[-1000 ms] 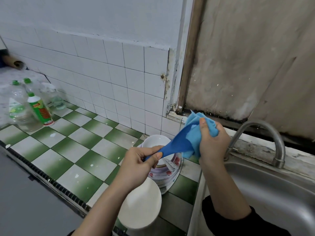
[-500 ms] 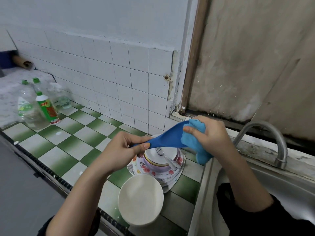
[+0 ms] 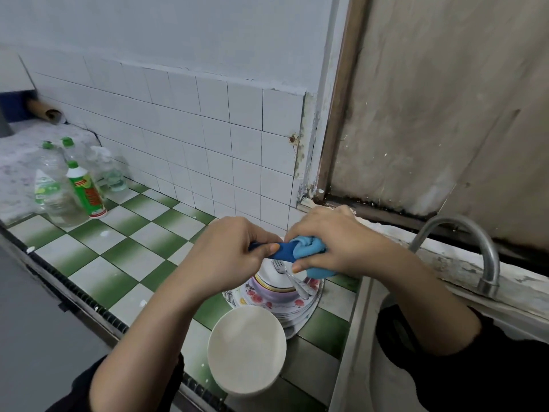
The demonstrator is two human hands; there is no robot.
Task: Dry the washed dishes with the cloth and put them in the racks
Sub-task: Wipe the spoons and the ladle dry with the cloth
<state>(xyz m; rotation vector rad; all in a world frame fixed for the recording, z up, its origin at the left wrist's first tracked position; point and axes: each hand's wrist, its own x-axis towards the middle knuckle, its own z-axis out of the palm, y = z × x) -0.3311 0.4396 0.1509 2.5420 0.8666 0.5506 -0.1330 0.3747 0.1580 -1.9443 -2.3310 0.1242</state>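
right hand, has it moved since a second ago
Yes: the right hand has shifted left, away from the tap, toward the plate stack.

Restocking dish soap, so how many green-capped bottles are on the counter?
3, clustered at the far left of the counter: a large clear bottle, a green-labelled bottle beside it, and a third bottle behind them. More may be hidden behind.

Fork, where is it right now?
In the head view the fork lies on top of the stack of dishes on the green-checked counter, right under the blue cloth and just left of the sink.
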